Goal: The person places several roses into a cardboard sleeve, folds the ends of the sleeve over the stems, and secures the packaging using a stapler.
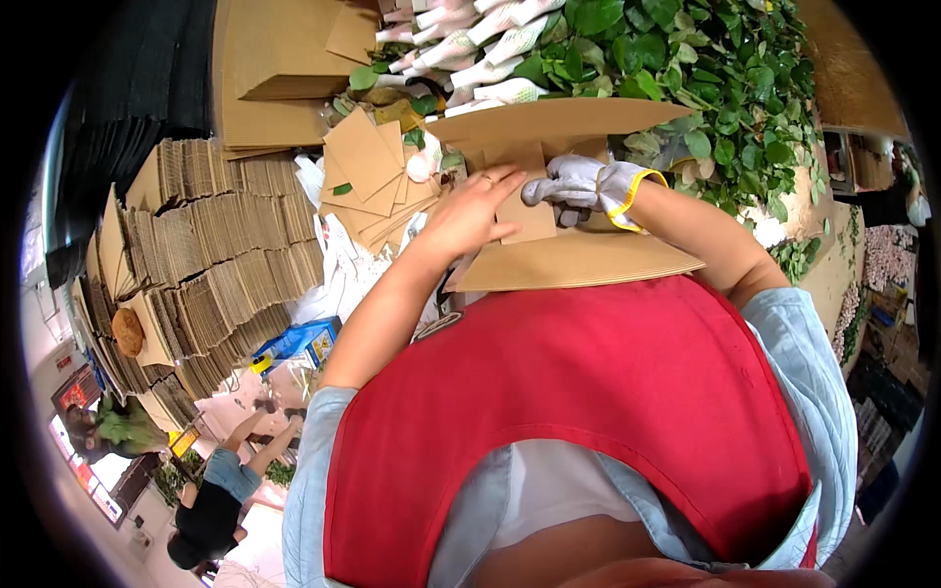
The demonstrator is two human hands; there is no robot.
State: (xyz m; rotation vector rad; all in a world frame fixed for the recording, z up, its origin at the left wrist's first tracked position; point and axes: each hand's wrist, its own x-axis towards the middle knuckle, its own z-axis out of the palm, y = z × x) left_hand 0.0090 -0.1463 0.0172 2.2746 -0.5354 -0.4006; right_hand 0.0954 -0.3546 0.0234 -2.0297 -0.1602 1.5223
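An open brown cardboard box lies before me, its far flap [559, 120] raised and its near flap [578, 263] against my red apron [549, 363]. A flat cardboard piece [529, 208] sits inside between the flaps. My left hand [475, 211], bare with a ring, lies over the box's left side. Its fingers are stretched out, tips touching the cardboard piece. My right hand [583, 186] wears a grey-white glove with a yellow cuff. It rests at the piece's right edge, thumb extended and fingers bent down, with their tips partly hidden in the box.
Loose cardboard sheets [368, 167] lie left of the box, beside white plastic [343, 269]. Stacks of flattened cartons [225, 225] stand further left. Beyond the box are white-sleeved bundles [480, 49] and leafy green stems [725, 88]. Another person [211, 510] is at lower left.
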